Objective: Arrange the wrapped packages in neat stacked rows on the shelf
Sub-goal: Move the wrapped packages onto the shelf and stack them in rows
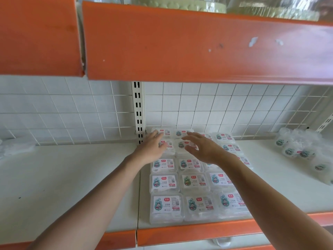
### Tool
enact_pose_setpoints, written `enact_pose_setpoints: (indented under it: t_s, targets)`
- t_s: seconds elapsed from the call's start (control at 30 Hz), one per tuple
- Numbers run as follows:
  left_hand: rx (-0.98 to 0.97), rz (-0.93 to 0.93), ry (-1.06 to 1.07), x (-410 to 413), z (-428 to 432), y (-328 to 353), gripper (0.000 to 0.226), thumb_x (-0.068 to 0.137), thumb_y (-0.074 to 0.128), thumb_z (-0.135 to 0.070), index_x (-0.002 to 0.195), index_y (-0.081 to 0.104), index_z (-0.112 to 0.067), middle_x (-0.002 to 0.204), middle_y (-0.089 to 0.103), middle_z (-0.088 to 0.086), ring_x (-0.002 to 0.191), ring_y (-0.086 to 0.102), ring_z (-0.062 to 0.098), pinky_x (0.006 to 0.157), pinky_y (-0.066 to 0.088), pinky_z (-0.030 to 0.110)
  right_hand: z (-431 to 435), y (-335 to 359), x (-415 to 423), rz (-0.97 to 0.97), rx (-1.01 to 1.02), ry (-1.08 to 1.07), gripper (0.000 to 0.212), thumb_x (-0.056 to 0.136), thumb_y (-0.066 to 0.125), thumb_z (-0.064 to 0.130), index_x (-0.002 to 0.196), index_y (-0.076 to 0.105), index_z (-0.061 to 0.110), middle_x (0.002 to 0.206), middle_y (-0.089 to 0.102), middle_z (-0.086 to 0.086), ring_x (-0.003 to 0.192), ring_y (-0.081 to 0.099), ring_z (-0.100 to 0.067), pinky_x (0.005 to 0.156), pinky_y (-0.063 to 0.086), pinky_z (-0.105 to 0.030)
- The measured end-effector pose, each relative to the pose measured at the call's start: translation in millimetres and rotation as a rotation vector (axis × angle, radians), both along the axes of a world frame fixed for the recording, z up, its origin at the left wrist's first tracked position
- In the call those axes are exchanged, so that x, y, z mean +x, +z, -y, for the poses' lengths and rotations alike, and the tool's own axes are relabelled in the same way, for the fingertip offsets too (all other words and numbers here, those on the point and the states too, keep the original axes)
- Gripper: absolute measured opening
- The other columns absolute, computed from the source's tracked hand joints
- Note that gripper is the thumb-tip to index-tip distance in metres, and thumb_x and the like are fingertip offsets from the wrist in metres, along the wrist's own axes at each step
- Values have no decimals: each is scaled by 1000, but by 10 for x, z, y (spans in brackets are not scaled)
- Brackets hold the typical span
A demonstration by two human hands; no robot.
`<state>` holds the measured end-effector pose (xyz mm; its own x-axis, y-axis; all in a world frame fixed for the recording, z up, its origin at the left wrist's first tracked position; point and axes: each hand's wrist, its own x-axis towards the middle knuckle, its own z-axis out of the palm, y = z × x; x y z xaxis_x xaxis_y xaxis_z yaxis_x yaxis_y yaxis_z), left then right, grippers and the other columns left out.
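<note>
Both the left hand (152,149) and right hand (203,148) are spread open, grasping nothing, over the rear packages (181,144); nudge them gently square with the front rows.

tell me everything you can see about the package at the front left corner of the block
The front-left package is a clear, squarish plastic pack lying flat, label up. Its white label shows a cartoon figure on teal, a red logo, a QR code and a red barcode strip. It sits just behind the shelf's orange front edge, close against the package to its right and the one behind.
</note>
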<state>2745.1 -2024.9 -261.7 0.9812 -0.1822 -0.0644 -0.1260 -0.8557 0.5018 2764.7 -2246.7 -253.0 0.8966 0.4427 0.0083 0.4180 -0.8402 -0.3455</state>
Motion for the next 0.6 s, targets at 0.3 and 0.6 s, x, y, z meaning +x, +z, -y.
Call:
enact_pose_setpoints:
  t_s: [0.3,0.6]
  targets:
    - [62,157,14,-34,73,-61,46,104,35,-32,142,41,-8,147,36,9,140,25,24,111,24,35,67,-38,39,-1,-13,2,43,98,47,43,140,46,34,153,34,9,143,25,-12,113,26,-40]
    - [-23,63,37,-43,93,-164,62,100,36,-48,153,20,-19,162,1,3,149,-1,22,120,11,44,71,-3,35,-7,-40,8,43,98,48,42,140,45,33,154,34,8,143,27,-14,113,27,-40]
